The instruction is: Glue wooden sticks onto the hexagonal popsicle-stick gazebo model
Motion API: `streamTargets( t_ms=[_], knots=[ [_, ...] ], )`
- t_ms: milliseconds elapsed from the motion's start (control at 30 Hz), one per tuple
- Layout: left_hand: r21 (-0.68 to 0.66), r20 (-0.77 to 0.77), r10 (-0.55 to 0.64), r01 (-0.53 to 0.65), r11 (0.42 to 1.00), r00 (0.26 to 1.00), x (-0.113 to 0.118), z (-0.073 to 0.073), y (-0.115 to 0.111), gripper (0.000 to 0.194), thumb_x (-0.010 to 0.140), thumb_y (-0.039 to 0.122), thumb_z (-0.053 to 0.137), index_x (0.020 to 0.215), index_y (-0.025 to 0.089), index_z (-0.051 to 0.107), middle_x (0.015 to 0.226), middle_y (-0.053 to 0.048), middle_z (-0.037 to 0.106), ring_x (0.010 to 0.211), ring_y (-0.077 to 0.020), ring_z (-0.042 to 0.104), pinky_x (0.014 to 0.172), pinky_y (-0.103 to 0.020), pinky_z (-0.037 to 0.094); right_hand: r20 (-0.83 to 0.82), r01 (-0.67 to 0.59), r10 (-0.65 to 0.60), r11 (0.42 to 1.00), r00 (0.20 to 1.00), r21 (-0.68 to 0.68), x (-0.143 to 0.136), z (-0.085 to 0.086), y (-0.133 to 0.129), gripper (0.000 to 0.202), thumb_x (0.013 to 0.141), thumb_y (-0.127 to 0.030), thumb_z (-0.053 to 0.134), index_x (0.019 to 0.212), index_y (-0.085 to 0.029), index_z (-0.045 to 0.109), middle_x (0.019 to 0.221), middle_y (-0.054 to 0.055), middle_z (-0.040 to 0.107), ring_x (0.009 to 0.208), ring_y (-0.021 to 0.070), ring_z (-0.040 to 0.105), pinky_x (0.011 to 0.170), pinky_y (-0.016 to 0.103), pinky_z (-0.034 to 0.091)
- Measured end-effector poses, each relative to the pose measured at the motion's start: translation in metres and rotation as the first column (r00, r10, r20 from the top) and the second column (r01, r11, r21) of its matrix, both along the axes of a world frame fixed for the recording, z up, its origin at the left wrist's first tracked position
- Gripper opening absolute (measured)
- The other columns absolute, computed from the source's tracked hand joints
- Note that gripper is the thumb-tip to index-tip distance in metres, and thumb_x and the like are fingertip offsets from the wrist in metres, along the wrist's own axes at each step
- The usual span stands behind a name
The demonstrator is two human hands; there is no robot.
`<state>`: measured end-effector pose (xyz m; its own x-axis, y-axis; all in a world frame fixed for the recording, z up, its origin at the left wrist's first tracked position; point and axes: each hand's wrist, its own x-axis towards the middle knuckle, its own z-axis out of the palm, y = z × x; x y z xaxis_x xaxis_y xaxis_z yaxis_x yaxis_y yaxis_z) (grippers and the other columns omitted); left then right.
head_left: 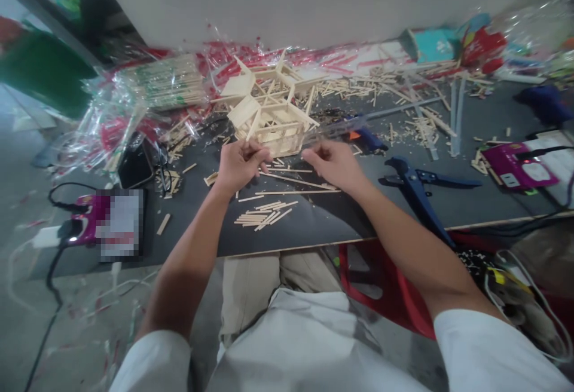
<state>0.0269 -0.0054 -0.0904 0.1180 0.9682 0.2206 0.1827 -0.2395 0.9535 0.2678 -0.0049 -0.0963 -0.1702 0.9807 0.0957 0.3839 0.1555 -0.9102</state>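
Observation:
A small model house of pale wooden sticks [278, 126], with slanted roof panels, stands on the dark tabletop in front of me. At its near left corner is my left hand [242, 165], thumb and fingers pinched together; anything between them is too small to make out. My right hand [332, 164] is by the near right corner, its fingers curled in and what they hold, if anything, hidden. Beneath and between the hands lie long thin sticks [298, 192]. Closer to me is a loose pile of short cut sticks [264, 216].
Blue cutters [410, 186] lie open to the right, near a purple power strip [515, 168]. At left are another purple power strip [92, 221], a phone [134, 164] and plastic-wrapped stick bundles [161, 81]. Stick scraps [359, 90] litter the back. A red chair [385, 284] sits below the table edge.

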Motion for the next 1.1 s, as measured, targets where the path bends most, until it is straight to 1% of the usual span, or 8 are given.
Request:
streamTargets(
  t_ms=[100,200,300,400,533,633,833,1100],
  knots=[
    [-0.029,-0.006,-0.031,0.031,0.999,1.000,-0.001,0.001,0.001,0.025,0.082,0.033,0.077,0.074,0.018,0.058,0.073,-0.008,0.077,0.048,-0.0134,0.068,0.039,-0.019,0.048,-0.417,-0.014,-0.057,0.986,0.907,-0.166,-0.008,-0.008,0.007,0.073,0.059,-0.086,0.085,0.086,-0.025,0.058,0.072,-0.005,0.055,0.053,0.0088,0.043,0.046,0.026,0.032],
    [-0.073,-0.020,-0.005,0.003,0.997,1.000,-0.001,0.002,0.001,0.026,0.082,0.034,0.079,0.075,0.016,0.062,0.074,-0.009,0.077,0.047,-0.0131,0.067,0.039,-0.019,0.047,-0.603,-0.039,-0.085,0.981,0.793,-0.190,-0.017,-0.013,0.011,0.074,0.053,-0.073,0.097,0.098,-0.027,0.060,0.083,-0.006,0.058,0.057,0.0069,0.046,0.046,0.023,0.035],
    [-0.089,-0.055,0.055,-0.060,0.994,0.997,-0.002,0.001,0.002,0.028,0.082,0.038,0.082,0.079,0.013,0.070,0.074,-0.009,0.077,0.046,-0.0126,0.065,0.038,-0.020,0.045,-0.630,0.002,-0.110,0.985,0.769,-0.170,-0.021,-0.018,0.014,0.069,0.057,-0.066,0.098,0.101,-0.028,0.061,0.087,-0.006,0.060,0.061,0.0074,0.049,0.048,0.024,0.038],
    [-0.051,-0.137,0.123,-0.131,0.990,0.983,-0.006,-0.003,0.004,0.029,0.085,0.040,0.082,0.075,0.014,0.073,0.066,-0.005,0.073,0.043,-0.0114,0.060,0.040,-0.022,0.045,-0.618,0.052,-0.150,0.983,0.772,-0.174,-0.021,-0.023,0.019,0.059,0.064,-0.060,0.097,0.088,-0.027,0.055,0.084,-0.006,0.059,0.064,0.0086,0.051,0.051,0.024,0.039],
    [0.149,-0.290,0.310,-0.277,0.949,0.906,-0.012,-0.009,0.008,0.030,0.084,0.039,0.085,0.069,0.018,0.069,0.061,0.000,0.067,0.053,-0.0123,0.062,0.053,-0.023,0.050,-0.674,0.038,-0.182,0.974,0.716,-0.223,-0.021,-0.027,0.025,0.061,0.059,-0.050,0.100,0.077,-0.025,0.048,0.083,-0.005,0.060,0.070,0.0093,0.053,0.054,0.022,0.041],
    [0.233,-0.282,0.397,-0.339,0.911,0.873,-0.014,-0.010,0.011,0.029,0.076,0.037,0.091,0.076,0.019,0.068,0.071,0.000,0.070,0.063,-0.0135,0.066,0.059,-0.023,0.053,-0.700,-0.002,-0.172,0.971,0.693,-0.240,-0.021,-0.027,0.026,0.060,0.053,-0.049,0.102,0.079,-0.025,0.053,0.081,-0.006,0.059,0.072,0.0095,0.054,0.057,0.022,0.044],
    [0.105,-0.114,0.245,-0.234,0.967,0.963,-0.011,-0.007,0.011,0.016,0.084,0.032,0.083,0.087,0.019,0.074,0.072,0.001,0.071,0.061,-0.0132,0.068,0.056,-0.022,0.059,-0.703,-0.022,-0.150,0.973,0.695,-0.229,-0.021,-0.029,0.026,0.058,0.055,-0.052,0.102,0.079,-0.026,0.056,0.080,-0.006,0.056,0.072,0.0092,0.052,0.061,0.023,0.048],
    [0.101,0.008,0.180,-0.180,0.979,0.984,-0.012,-0.011,0.015,0.026,0.080,0.039,0.088,0.083,0.015,0.077,0.071,-0.001,0.072,0.060,-0.0135,0.070,0.058,-0.023,0.062,-0.745,0.007,-0.146,0.982,0.650,-0.187,-0.027,-0.035,0.029,0.055,0.056,-0.046,0.104,0.075,-0.024,0.057,0.077,-0.007,0.060,0.070,0.0074,0.054,0.063,0.022,0.048]
  ],
)
